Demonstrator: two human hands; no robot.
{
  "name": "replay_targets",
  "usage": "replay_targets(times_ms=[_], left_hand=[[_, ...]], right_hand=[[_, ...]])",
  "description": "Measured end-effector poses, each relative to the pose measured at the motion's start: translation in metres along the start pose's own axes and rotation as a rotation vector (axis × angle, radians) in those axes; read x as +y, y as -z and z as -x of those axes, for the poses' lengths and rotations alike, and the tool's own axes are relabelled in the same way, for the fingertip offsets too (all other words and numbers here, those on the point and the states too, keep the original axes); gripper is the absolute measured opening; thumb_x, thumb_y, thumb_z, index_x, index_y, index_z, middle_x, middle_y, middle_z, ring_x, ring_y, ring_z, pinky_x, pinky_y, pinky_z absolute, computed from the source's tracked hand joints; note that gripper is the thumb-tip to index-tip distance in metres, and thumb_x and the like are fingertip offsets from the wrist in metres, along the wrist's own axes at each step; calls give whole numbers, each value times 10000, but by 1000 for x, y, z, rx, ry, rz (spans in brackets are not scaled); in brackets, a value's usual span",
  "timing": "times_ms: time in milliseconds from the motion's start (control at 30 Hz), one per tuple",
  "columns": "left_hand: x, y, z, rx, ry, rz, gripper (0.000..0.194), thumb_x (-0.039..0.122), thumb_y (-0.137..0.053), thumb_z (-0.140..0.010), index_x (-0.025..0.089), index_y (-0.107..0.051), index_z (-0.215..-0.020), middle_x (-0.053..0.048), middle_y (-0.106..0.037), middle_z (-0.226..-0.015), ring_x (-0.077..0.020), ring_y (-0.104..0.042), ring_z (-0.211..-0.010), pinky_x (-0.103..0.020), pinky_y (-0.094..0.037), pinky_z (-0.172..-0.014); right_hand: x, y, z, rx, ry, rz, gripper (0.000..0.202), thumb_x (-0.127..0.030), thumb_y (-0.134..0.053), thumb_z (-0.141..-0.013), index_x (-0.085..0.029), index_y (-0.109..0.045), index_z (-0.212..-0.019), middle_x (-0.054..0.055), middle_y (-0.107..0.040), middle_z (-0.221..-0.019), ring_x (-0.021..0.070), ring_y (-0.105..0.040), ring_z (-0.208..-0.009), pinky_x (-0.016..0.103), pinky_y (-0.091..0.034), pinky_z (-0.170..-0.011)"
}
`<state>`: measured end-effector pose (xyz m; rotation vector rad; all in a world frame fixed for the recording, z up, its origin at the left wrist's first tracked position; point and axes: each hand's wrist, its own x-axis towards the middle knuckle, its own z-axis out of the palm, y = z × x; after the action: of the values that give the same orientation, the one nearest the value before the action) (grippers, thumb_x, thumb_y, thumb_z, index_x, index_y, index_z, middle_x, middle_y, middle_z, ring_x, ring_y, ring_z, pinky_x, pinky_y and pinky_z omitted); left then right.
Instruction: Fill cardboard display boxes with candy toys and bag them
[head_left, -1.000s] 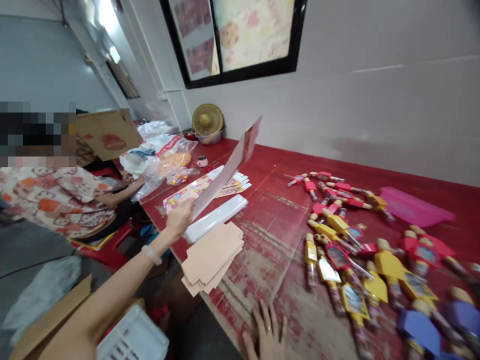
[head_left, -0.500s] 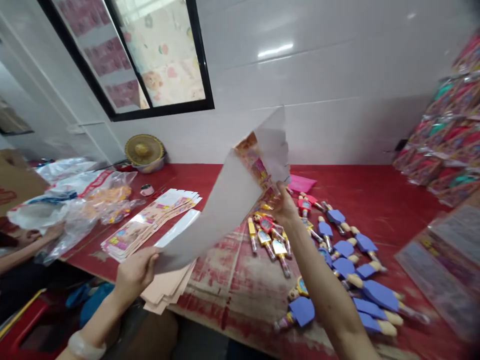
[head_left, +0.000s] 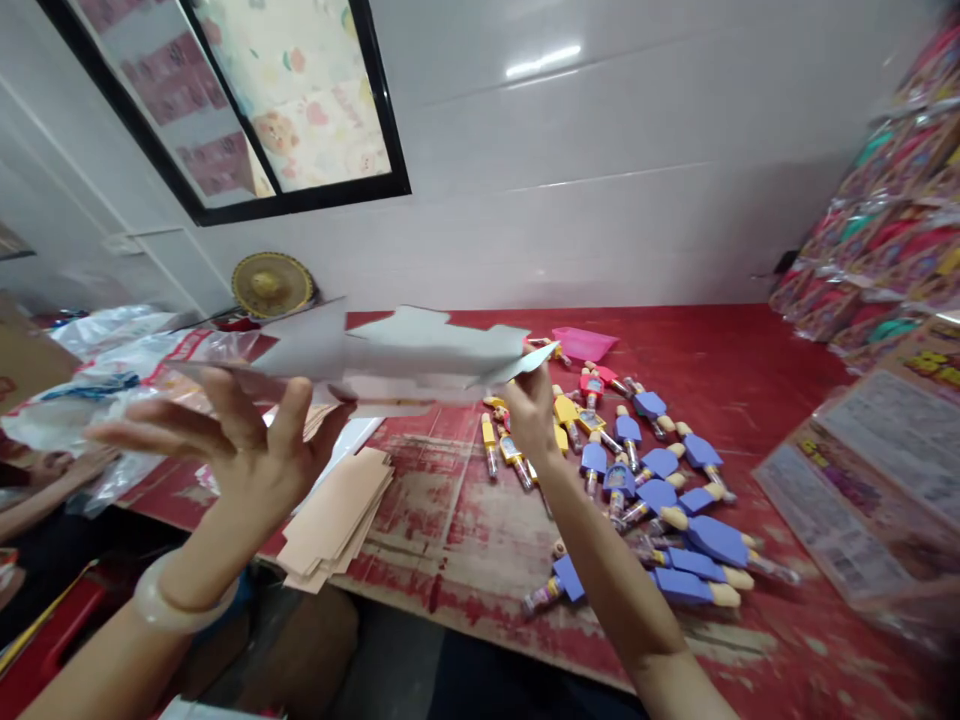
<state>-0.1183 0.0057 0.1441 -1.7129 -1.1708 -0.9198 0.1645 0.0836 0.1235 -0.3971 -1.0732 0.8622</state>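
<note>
A grey-white die-cut cardboard box blank (head_left: 420,350) is held above the table, tilted so that its plain side shows. Gripping its right end is my right hand (head_left: 531,405), fingers closed on the card. My left hand (head_left: 251,450) is open with fingers spread, at the left end of the blank; whether it touches the card I cannot tell. Below the blank lies a stack of peach-coloured card pieces (head_left: 337,525). Small toys with blue paddle-shaped parts (head_left: 716,540) and yellow ones (head_left: 566,408) lie around my right forearm.
On the red worn table (head_left: 450,500), a pink tray (head_left: 585,344) lies at the back. Packaged goods (head_left: 862,240) hang at right, above a plastic-wrapped printed box (head_left: 877,470). Plastic bags (head_left: 97,370) and a co-worker's arm (head_left: 60,490) are at left. A straw hat-like object (head_left: 271,285) stands by the wall.
The blank has swung from a steep, curved position to a flatter one, its printed side turned out of sight. My left hand has let go and spread its fingers. The view has shifted slightly.
</note>
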Motion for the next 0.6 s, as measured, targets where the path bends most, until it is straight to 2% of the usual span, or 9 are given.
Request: replay_targets(times_ms=[33, 100, 167, 200, 267, 333, 400, 467, 600], left_hand=[[8, 1, 1, 39, -68, -57, 916, 344, -841, -780, 303, -344, -1547, -140, -102, -1714, -472, 109, -1552, -844, 46, -1123], [21, 2, 5, 76, -219, -107, 766, 330, -809, -819, 265, -429, -1482, -143, -481, -1553, -404, -246, -1541, -722, -175, -1197], [29, 5, 11, 45, -325, -43, 505, 299, -770, -857, 247, -551, -1309, -78, -731, -1212, -296, -608, -1287, -543, -348, -1175], [32, 7, 14, 19, -351, -2, 368, 281, -751, -873, 246, -588, -1201, -40, -768, -1044, -246, -705, -1085, -465, -415, -1120], [38, 10, 21, -46, -349, 56, 180, 271, -720, -894, 245, -610, -1033, 1, -746, -822, -191, -708, -764, -369, -494, -961], [44, 12, 29, -114, -283, 70, 103, 284, -692, -911, 238, -611, -955, 3, -704, -722, -191, -652, -643, -350, -503, -831], [52, 13, 38, -176, -207, 59, 76, 292, -657, -930, 226, -619, -925, -13, -686, -694, -205, -623, -611, -364, -490, -786], [62, 11, 46, -213, -173, 60, 66, 273, -627, -943, 214, -626, -913, -27, -688, -694, -213, -622, -612, -375, -481, -785], [77, 4, 57, -177, -185, 106, 48, 240, -604, -951, 209, -635, -933, -26, -711, -718, -202, -646, -635, -359, -471, -782]], right_hand=[[2, 3, 8, -59, -21, 27, 572, -209, -679, -691, -223, -544, -1247, 51, -648, -1112, 193, -607, -983, 333, -546, -873], [9, 10, 22, -149, -87, 60, 654, -175, -646, -672, -223, -518, -1311, 53, -642, -1139, 175, -617, -926, 314, -552, -849], [18, 19, 33, -204, -145, 67, 715, -168, -625, -658, -227, -502, -1359, 59, -637, -1196, 169, -627, -910, 309, -554, -845], [22, 24, 37, -235, -170, 60, 737, -168, -628, -649, -232, -505, -1373, 63, -632, -1244, 178, -636, -945, 319, -551, -874], [27, 36, 43, -313, -217, 1, 726, -189, -653, -643, -244, -552, -1360, 66, -613, -1352, 222, -636, -1089, 366, -525, -977], [29, 47, 46, -394, -274, -118, 617, -266, -670, -682, -245, -631, -1298, 66, -607, -1410, 279, -581, -1258, 430, -460, -1088], [28, 54, 49, -432, -329, -201, 505, -382, -643, -772, -242, -685, -1256, 67, -627, -1404, 305, -515, -1359, 473, -393, -1155], [27, 57, 53, -457, -359, -155, 502, -455, -621, -849, -253, -677, -1306, 55, -614, -1430, 296, -459, -1419, 480, -333, -1200], [28, 53, 66, -534, -328, 17, 512, -507, -600, -937, -299, -609, -1404, 12, -517, -1535, 254, -386, -1477, 441, -240, -1253]])
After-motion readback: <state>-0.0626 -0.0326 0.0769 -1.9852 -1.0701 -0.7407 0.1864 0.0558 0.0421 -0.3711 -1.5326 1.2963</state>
